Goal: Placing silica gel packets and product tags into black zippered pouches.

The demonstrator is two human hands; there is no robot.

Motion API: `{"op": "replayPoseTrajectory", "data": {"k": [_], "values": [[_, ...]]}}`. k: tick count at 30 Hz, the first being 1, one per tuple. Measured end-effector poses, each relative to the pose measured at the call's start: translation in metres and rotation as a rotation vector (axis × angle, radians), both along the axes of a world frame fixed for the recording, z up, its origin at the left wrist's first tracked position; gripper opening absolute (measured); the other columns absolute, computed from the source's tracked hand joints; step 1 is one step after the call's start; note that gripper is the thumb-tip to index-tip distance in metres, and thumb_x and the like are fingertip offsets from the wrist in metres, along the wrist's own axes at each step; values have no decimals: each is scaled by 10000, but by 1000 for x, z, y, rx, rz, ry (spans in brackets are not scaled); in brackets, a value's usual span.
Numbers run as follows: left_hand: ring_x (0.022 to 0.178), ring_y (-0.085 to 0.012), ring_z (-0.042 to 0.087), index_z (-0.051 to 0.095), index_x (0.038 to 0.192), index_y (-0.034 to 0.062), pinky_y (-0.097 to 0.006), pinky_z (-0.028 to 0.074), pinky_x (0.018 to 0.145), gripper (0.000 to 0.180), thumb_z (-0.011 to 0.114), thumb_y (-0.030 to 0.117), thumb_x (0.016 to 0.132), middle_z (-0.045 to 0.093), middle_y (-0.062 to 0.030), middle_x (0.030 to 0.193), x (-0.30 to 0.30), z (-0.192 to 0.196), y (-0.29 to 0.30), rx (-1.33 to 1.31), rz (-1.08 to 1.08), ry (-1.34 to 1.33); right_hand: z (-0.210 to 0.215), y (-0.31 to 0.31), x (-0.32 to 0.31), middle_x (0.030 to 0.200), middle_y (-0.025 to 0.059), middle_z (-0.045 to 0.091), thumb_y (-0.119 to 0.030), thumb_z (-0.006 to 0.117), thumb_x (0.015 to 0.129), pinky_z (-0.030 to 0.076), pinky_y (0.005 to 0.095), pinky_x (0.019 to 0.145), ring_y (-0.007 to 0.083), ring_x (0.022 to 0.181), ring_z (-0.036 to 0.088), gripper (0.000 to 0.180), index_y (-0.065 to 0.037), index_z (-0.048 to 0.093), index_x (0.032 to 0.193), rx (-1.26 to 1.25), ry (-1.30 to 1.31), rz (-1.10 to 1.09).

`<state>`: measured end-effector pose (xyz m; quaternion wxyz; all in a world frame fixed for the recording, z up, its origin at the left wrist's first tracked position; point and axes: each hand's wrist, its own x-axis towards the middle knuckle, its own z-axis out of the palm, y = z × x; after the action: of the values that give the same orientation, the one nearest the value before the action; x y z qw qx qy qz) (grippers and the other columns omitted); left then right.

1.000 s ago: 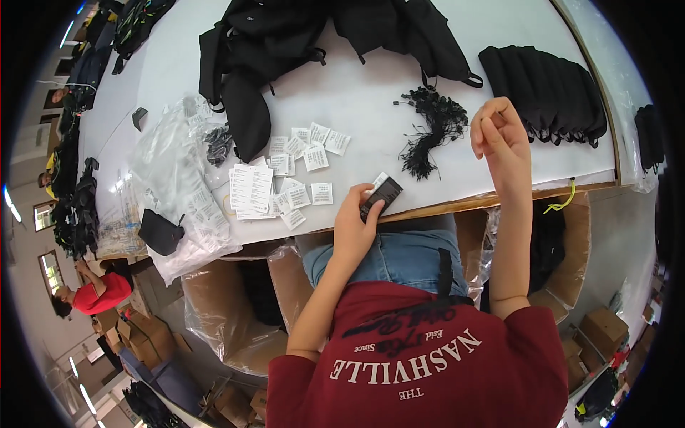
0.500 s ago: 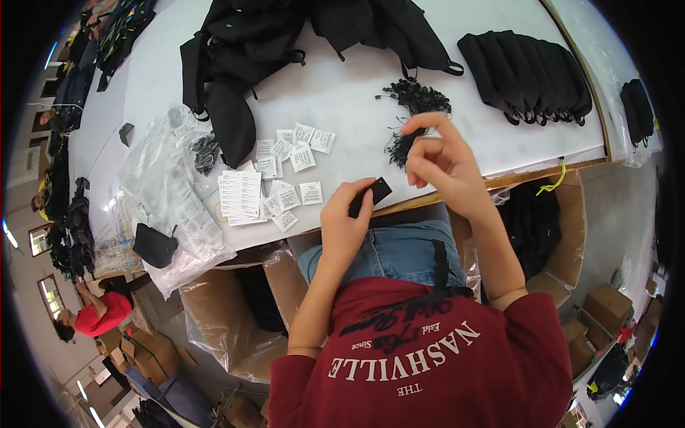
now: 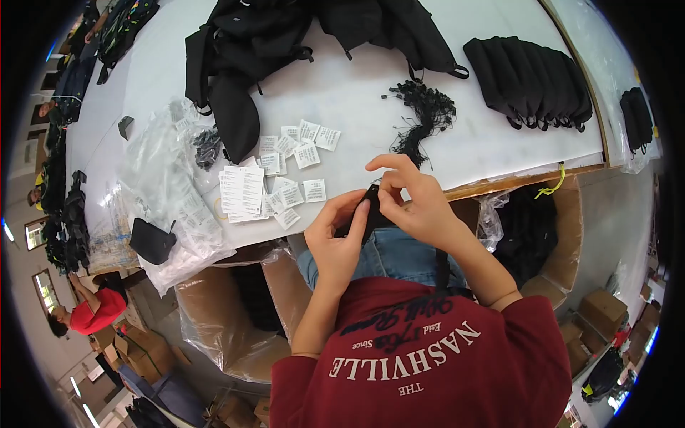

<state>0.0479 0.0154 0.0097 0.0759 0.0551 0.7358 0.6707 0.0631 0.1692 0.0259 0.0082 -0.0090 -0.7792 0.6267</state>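
My left hand (image 3: 337, 239) is closed around a flat black tag (image 3: 369, 202), held upright over the table's near edge. A small pale spot, like a hole, shows at the tag's upper end. At that end sit the thumb and index finger of my right hand (image 3: 416, 203), pinched together, with another finger raised. What they pinch is too small to make out. Just beyond my right hand lies a bundle of thin black strings (image 3: 421, 114) on the table. Left of my hands are loose printed white packets (image 3: 314, 190) and a stack of white printed cards (image 3: 240, 191).
Black bags (image 3: 271, 50) lie at the table's far side, and a row of black pouches (image 3: 528, 82) at far right. Clear plastic bags (image 3: 160, 178) and a small black pouch (image 3: 152, 241) cover the left. Lined cartons (image 3: 232, 307) stand below the edge. Another person (image 3: 100, 312) is at far left.
My right hand has come left and down from near the string bundle to the tag's end. My left hand has tilted the tag more upright. The view has shifted slightly.
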Motion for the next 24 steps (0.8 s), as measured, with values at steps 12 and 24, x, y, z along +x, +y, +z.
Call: {"op": "replayPoseTrajectory", "data": {"k": [12, 24], "values": [[752, -116, 648, 661, 960, -15, -234, 505, 668, 156, 649, -40, 807, 673, -88, 821, -2, 3, -2, -238, -13, 478, 2, -4, 0, 644, 31, 561, -35, 593, 852, 434, 239, 533, 99, 579, 551, 256, -47, 510, 1093, -3, 77, -76], [662, -69, 575, 613, 1009, -11, -194, 461, 570, 130, 570, -11, 886, 580, -29, 770, -2, 6, -14, 209, -227, -50, -1, 10, 5, 626, 3, 585, -120, 610, 898, 424, 196, 510, 64, 564, 550, 121, -15, 554, 919, -456, -272, 158]]}}
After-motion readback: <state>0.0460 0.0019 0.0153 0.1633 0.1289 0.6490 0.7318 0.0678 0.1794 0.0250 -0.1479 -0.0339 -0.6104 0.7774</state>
